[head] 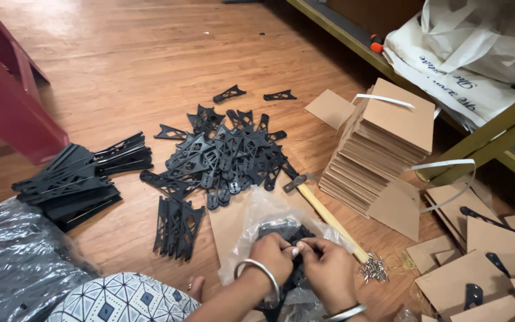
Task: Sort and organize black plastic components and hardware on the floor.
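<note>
Both hands meet low in the view, over a clear plastic bag that lies on the wooden floor. Left hand, with a metal bangle on its wrist, has its fingers curled and pinched together on something small and dark at the bag's mouth. Right hand, also wearing a bangle, pinches the same spot from the other side, so the fingertips of the two hands touch. What exactly they grip is too small to tell, but black plastic pieces show inside the bag just under them.

Just beside the right hand lies a hammer with a wooden handle, its head pointing toward a loose heap of black plastic brackets. A small pile of nails sits at the end of the handle. A neat bundle of the same brackets stands on edge left of the bag, and longer black stacks lie farther left.

To the right rises a tall, leaning stack of brown cardboard sheets, with more cardboard pieces scattered near it, some carrying black brackets. A patterned knee and a dark plastic-wrapped bundle fill the lower left corner. A red piece of furniture stands at the upper left.
</note>
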